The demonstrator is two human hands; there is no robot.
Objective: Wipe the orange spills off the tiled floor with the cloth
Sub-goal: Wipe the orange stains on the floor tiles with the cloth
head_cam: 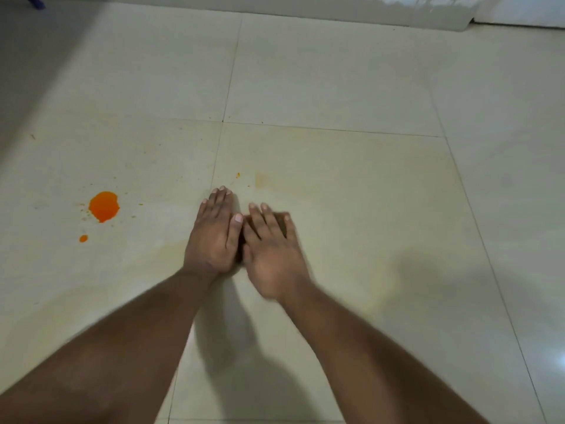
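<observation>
A bright orange puddle (pixel 104 206) lies on the pale tiled floor (pixel 336 87) at the left, with a small orange drop (pixel 83 238) just below it. A tiny orange speck (pixel 238 175) and a faint yellowish smear (pixel 261 179) sit just beyond my fingertips. My left hand (pixel 214 237) and my right hand (pixel 272 252) lie side by side with straight fingers, pressing flat on a dark brown cloth (pixel 282 220). The hands cover most of the cloth; only slivers show between them and beside my right fingers. The right hand is blurred.
A white raised edge (pixel 367 10) runs along the far side of the floor. A blue object (pixel 35 2) shows at the top left corner. Grout lines (pixel 223 120) cross just ahead of my hands. Faint smears mark the tile near my left wrist.
</observation>
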